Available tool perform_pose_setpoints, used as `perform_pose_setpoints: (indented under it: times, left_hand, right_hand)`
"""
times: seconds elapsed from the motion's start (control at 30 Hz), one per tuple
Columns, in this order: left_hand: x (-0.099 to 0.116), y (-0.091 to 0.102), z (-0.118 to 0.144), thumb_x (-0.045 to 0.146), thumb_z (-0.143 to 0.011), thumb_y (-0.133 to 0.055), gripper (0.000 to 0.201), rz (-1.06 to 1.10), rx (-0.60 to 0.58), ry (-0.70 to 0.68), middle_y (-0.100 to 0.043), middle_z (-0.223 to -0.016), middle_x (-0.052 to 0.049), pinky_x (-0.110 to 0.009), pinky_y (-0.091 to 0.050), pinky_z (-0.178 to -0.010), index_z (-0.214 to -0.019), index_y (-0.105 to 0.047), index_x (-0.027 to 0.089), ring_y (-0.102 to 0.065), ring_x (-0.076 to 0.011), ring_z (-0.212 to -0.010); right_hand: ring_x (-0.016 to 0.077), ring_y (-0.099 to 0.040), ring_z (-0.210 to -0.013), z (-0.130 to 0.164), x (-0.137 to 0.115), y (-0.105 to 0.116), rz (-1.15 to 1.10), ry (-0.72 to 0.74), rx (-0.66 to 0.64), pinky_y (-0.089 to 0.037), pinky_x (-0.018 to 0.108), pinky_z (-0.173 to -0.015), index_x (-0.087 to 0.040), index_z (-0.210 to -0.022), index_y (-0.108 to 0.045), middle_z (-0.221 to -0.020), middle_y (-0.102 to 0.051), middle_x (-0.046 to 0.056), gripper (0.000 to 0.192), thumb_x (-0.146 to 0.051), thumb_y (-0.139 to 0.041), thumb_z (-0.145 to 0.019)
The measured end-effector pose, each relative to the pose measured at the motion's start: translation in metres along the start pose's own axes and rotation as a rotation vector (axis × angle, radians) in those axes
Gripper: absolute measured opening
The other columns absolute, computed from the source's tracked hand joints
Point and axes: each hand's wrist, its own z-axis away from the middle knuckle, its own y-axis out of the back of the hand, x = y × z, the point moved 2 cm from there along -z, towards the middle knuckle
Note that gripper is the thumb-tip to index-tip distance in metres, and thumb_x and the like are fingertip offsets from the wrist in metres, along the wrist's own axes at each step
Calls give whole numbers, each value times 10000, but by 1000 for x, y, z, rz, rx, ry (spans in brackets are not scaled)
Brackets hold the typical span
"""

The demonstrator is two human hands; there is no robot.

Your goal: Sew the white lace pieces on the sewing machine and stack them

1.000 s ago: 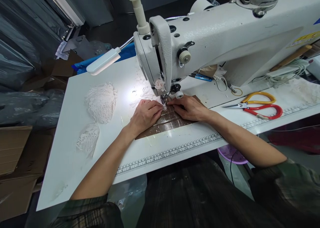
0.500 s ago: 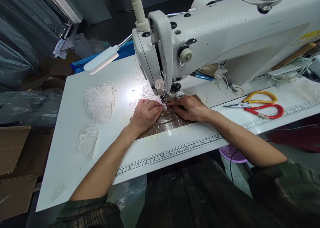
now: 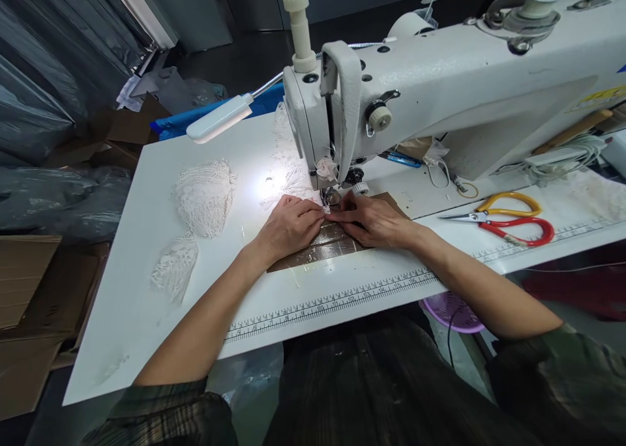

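Note:
A white sewing machine (image 3: 415,87) stands over a white table, its presser foot (image 3: 327,198) low above a brown taped plate (image 3: 332,242). White lace fabric (image 3: 293,175) runs out behind and left of the foot, brightly lit. My left hand (image 3: 293,223) is closed on the near edge of the lace, just left of the foot. From the right, my right hand (image 3: 369,220) pinches the same edge, its fingertips almost meeting the left ones. The small bit between the fingertips is mostly hidden. A pale fabric flower (image 3: 326,168) sits on the machine head.
Two lace pieces (image 3: 204,198) lie at the left of the table. Scissors (image 3: 508,219) with yellow and red handles rest at the right, near a printed ruler strip (image 3: 342,301). A lamp (image 3: 220,118) hangs over the left side. Cardboard boxes (image 3: 29,283) stand beyond the left edge.
The view has shifted, so the machine and lamp appear lower and further right. Both hands stay at the presser foot, with the right fingers slightly more bent.

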Motion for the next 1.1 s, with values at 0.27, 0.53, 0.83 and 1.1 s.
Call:
perform_pose_setpoints:
  times: [0.27,0.53,0.83,1.1]
  left_hand:
    - [3,8,0,187,-949,-509,193,-76,-105,-48,-737,-1058,-75,-433,-489,-931,-971,-699,162,-669,-181,-822]
    - [1,5,2,244,-958,-484,253,-44,-157,26,-711,-1137,-82,-468,-451,-1009,-1072,-689,149,-668,-206,-909]
    - [-4,2,3,274,-950,-476,298,7,-214,93,-658,-1255,-109,-461,-440,-1004,-1169,-642,158,-643,-239,-1046]
    - [-6,1,5,354,-959,-455,391,-6,-211,122,-609,-1328,-144,-464,-452,-872,-1265,-573,141,-634,-267,-1029]
  right_hand:
    - [238,-596,-922,-1,-9,1,84,-52,-32,-548,424,-819,-262,-1240,-705,-1080,-572,118,361,-249,-465,-971]
    - [259,-599,-908,-5,-16,-1,215,-69,-60,-532,427,-810,-179,-1325,-616,-1067,-598,153,411,-249,-362,-1009]
    - [267,-572,-868,-13,-28,-3,345,-91,-123,-506,416,-762,-119,-1279,-586,-1089,-599,191,387,-176,-328,-996]
    - [231,-606,-818,-5,-13,3,73,-158,-31,-503,371,-749,-136,-1290,-590,-1065,-612,162,419,-347,-350,-1019]
